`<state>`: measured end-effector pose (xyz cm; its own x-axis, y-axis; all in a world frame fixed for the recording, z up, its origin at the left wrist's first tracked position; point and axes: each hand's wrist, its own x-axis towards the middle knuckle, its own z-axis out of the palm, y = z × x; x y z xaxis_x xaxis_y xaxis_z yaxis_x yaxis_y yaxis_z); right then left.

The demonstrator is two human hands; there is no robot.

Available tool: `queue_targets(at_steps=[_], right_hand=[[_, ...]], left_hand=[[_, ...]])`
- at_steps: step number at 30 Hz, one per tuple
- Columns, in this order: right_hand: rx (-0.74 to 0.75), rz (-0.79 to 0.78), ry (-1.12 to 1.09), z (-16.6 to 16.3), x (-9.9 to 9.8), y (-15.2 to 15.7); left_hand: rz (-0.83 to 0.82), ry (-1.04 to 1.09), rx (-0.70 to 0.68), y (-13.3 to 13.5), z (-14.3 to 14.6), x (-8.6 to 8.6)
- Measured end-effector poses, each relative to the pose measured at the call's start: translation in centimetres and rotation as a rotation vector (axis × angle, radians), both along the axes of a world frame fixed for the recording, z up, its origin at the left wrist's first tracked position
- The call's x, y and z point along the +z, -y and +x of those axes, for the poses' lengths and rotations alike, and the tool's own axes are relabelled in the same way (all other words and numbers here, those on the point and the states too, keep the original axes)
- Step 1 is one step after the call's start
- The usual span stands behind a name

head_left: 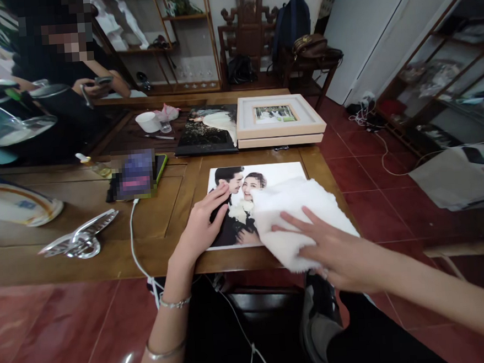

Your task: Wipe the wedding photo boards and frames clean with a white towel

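A photo print (241,212) of a couple, with a white background, lies flat near the front edge of the wooden table. My left hand (201,223) rests on its left side, fingers stretched out and lying flat. A fluffy white cloth (295,197) covers the print's right part and hangs over the table's front edge. On top of that cloth is my right hand (331,247), fingers bent and pressing into it, with its near edge held in the hand. The print's lower right corner is hidden under the cloth.
Behind the print are a dark photo panel (209,131) and a light wood frame (281,120). To the left lie a phone (137,175) with a white cable, a silver hair claw (82,237) and a dropper bottle (95,167). A person (64,67) sits across the table.
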<state>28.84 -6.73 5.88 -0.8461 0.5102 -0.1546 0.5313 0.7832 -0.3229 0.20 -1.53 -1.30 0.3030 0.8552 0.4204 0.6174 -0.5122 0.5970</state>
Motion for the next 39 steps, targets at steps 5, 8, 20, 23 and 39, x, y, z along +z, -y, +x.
queue_targets(at_steps=[5,8,20,23,39], right_hand=[[-0.081,0.093,0.023,0.3,0.1,-6.7],[-0.17,0.139,0.028,0.4,-0.4,-10.7],[-0.155,0.248,-0.032,-0.1,-1.5,-9.6],[-0.11,0.233,-0.054,0.2,-1.8,-4.9],[-0.068,0.144,-0.035,-0.4,-0.9,-6.0]], left_hand=[[-0.007,0.002,-0.003,-0.1,-0.1,-0.1],[-0.023,0.004,-0.007,-0.1,-0.2,-0.1],[-0.031,0.034,0.009,0.0,0.0,0.0],[-0.027,0.033,0.023,0.0,0.0,-0.1],[-0.013,0.021,-0.011,0.1,-0.1,0.1]])
